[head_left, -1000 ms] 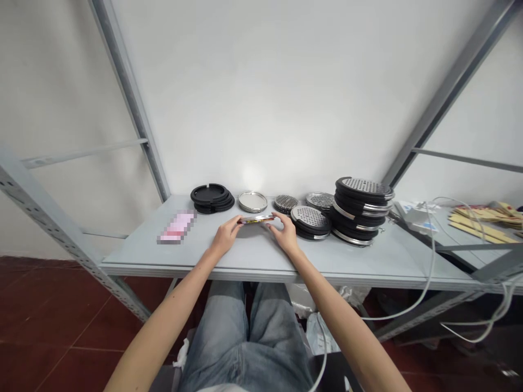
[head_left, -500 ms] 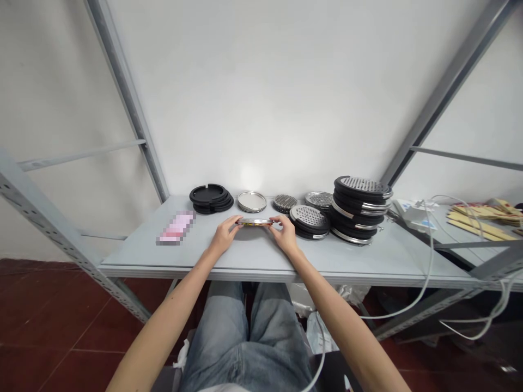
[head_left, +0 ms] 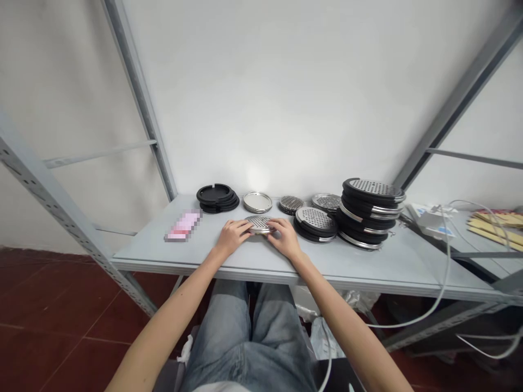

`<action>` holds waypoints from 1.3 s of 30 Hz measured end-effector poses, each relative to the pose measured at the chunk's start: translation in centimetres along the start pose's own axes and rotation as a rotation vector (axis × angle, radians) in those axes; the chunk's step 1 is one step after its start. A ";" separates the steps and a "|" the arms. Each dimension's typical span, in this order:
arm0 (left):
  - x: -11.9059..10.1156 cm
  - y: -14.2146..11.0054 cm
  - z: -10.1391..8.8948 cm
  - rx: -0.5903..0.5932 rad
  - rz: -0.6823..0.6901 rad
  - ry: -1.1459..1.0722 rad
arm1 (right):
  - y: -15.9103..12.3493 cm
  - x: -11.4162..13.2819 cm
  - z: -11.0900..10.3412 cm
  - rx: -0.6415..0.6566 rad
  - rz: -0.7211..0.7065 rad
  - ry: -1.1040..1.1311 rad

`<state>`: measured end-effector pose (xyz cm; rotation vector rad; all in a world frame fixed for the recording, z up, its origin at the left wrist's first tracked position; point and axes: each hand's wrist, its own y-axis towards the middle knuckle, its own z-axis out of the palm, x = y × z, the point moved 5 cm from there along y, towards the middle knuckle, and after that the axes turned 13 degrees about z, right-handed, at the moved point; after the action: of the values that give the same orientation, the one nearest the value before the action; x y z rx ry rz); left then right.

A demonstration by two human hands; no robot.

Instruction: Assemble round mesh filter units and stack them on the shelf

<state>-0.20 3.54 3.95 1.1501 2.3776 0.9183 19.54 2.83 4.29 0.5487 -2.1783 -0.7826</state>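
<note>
A round perforated metal disc (head_left: pixel 260 222) with a shiny rim lies between my two hands, low over the grey table. My left hand (head_left: pixel 232 236) grips its left edge, fingers on the top. On the opposite edge, my right hand (head_left: pixel 284 237) has its fingers curled over the rim. Both hands are closed on the disc, and their thumbs are partly hidden. Just right of my right hand lie black-rimmed perforated discs (head_left: pixel 315 223) in a short stack. Behind the held disc sits a pile of plain metal rings or plates (head_left: pixel 257 202).
Black rubber-like rings (head_left: pixel 216 197) are piled at the back left, near a blurred pink item (head_left: pixel 183 225). A tall stack of rimmed discs (head_left: pixel 368 213) stands right. Smaller mesh discs (head_left: pixel 291 204) lie along the wall. A white cable (head_left: pixel 443 277) hangs over the right edge.
The disc, seen edge-on before, has tipped so its perforated top face shows. My fingers have moved from its side edges onto its top. The camera view has shifted slightly.
</note>
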 end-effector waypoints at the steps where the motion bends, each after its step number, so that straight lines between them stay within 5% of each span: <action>1: 0.0 0.0 0.0 -0.011 -0.007 -0.022 | 0.0 0.0 0.1 0.018 -0.004 -0.005; 12: 0.3 0.0 0.9 0.059 -0.016 -0.236 | 0.3 -2.4 1.1 0.095 0.189 -0.017; 24: 0.3 -0.1 1.1 0.080 -0.110 -0.261 | -0.1 0.1 1.1 0.244 0.034 0.015; 34: 1.1 0.4 1.0 0.080 -0.120 -0.333 | 0.0 -0.1 1.1 0.138 -0.043 -0.080; 39: 1.9 2.0 0.8 0.132 -0.128 -0.365 | -0.2 -0.2 2.0 0.188 -0.085 -0.179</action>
<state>0.16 6.31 4.70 1.0895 2.2039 0.4681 18.18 3.56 2.95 0.6931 -2.4236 -0.6987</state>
